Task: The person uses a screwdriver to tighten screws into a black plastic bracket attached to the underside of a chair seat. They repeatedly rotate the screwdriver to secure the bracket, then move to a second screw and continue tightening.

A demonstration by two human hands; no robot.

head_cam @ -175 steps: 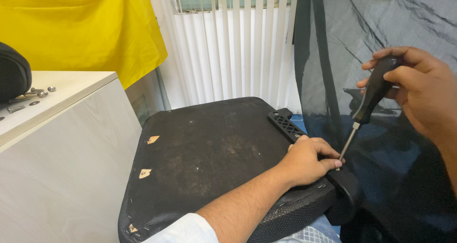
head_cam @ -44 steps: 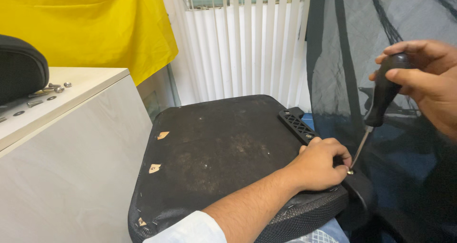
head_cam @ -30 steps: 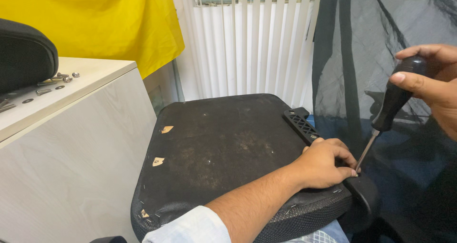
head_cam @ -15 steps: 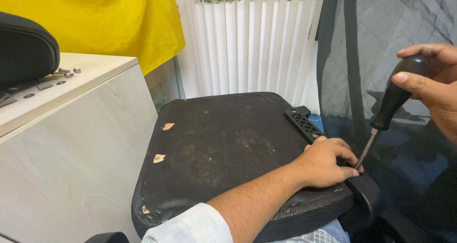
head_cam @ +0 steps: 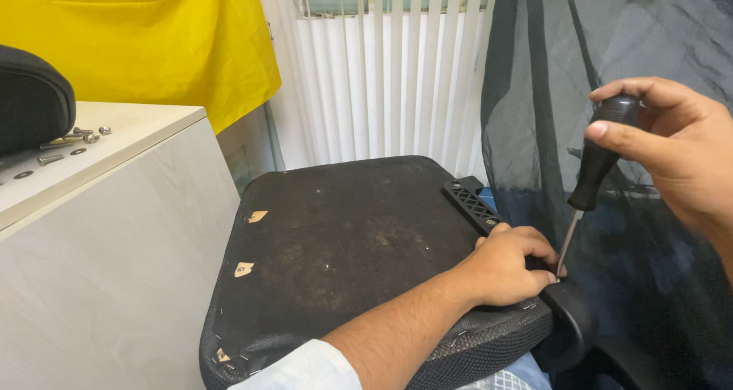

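Observation:
A black chair seat (head_cam: 343,245) lies upside down across my lap, its dusty underside up. My left hand (head_cam: 508,264) presses on its right edge beside a black plastic bracket (head_cam: 473,204), fingers curled over the rim. My right hand (head_cam: 672,146) grips the black handle of a screwdriver (head_cam: 592,172). The metal shaft slants down and its tip meets the seat edge right by my left fingertips. Whatever the tip touches is hidden by those fingers.
A pale cabinet (head_cam: 107,230) stands at the left with loose screws and washers (head_cam: 72,140) and a black padded part (head_cam: 30,100) on top. A dark mesh chair back (head_cam: 611,46) hangs at the right. Yellow cloth (head_cam: 137,31) and white blinds (head_cam: 382,77) are behind.
The view has drifted left and nearer, so the seat sits more centred. My right hand with the screwdriver has shifted slightly on the handle; my left hand stays at the seat edge.

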